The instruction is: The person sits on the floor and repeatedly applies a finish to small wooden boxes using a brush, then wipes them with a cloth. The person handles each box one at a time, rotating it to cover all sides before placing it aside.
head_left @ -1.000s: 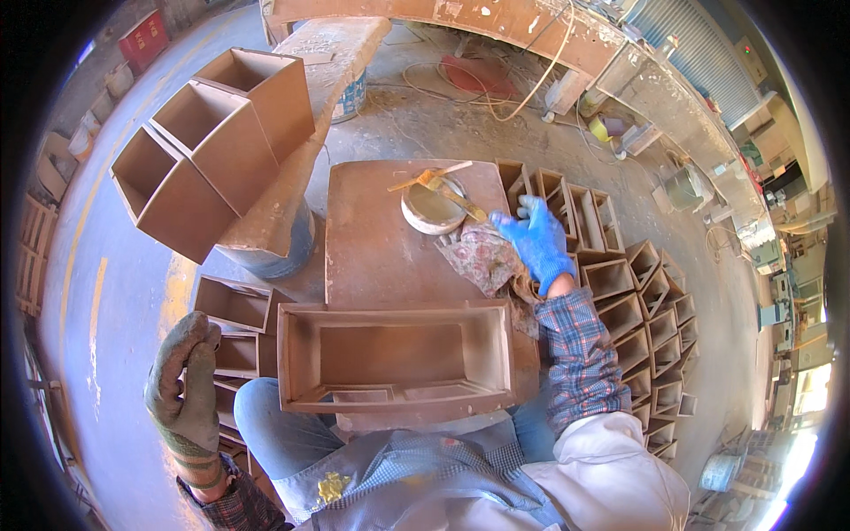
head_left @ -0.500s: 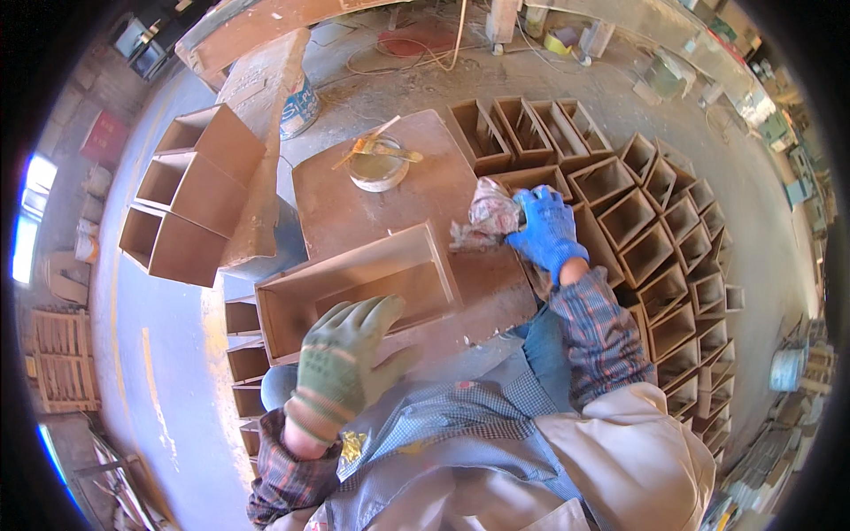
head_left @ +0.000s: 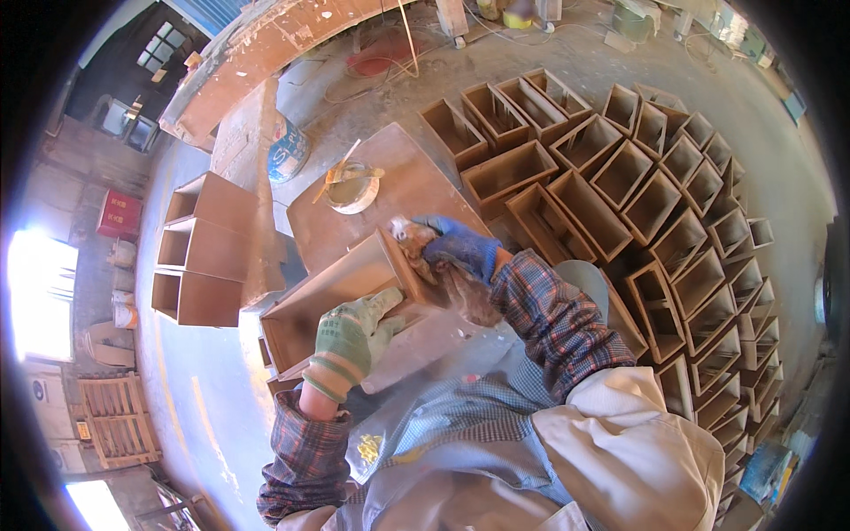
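Head view: the left hand (head_left: 354, 336), in a green glove, presses flat on the near edge of a brown open box (head_left: 341, 296) lying on the bench (head_left: 398, 177). The right hand (head_left: 460, 248), blue-gloved, has its grip closed on a stained rag (head_left: 416, 243) at the box's end. Rows of similar boxes (head_left: 655, 203) stand finished-looking alongside; this one seems mid-wipe.

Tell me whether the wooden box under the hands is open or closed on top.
Open. The wooden box shows its bare inside walls and floor, no lid; the left hand rests on its near edge.
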Motion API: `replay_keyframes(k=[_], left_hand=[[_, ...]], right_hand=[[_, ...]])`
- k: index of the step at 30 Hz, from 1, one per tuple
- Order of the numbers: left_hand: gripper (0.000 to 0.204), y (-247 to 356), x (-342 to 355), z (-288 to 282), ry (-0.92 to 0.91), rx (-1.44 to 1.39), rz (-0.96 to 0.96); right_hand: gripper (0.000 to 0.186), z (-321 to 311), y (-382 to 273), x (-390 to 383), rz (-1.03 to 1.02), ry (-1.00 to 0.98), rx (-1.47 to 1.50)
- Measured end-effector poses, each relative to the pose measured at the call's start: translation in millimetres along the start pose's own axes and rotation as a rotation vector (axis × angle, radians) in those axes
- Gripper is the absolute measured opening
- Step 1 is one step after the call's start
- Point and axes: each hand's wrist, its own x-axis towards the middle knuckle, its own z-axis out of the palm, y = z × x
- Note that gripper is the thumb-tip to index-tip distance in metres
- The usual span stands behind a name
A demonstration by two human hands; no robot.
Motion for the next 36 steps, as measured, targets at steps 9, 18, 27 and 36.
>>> replay_keyframes(k=[9,18,27,36], left_hand=[[0.036,-0.1,0.6,2.1,0.002,-0.085,-0.031],[0.036,-0.2,-1.4,3.6,0.053,0.012,0.023],[0.035,-10.0,-0.4,11.0,0.012,0.078,0.068],[0.039,-15.7,4.8,4.4,-0.1,0.108,0.079]], right_hand=[[0.051,28.4,-6.1,-71.0,-0.243,-0.008,-0.188],[0.059,71.7,43.0,-134.3,-0.036,0.394,-1.074],[0.056,93.9,47.4,-138.9,-0.289,0.457,-1.248],[0.049,88.9,87.0,-107.0,-0.103,0.448,-1.301]])
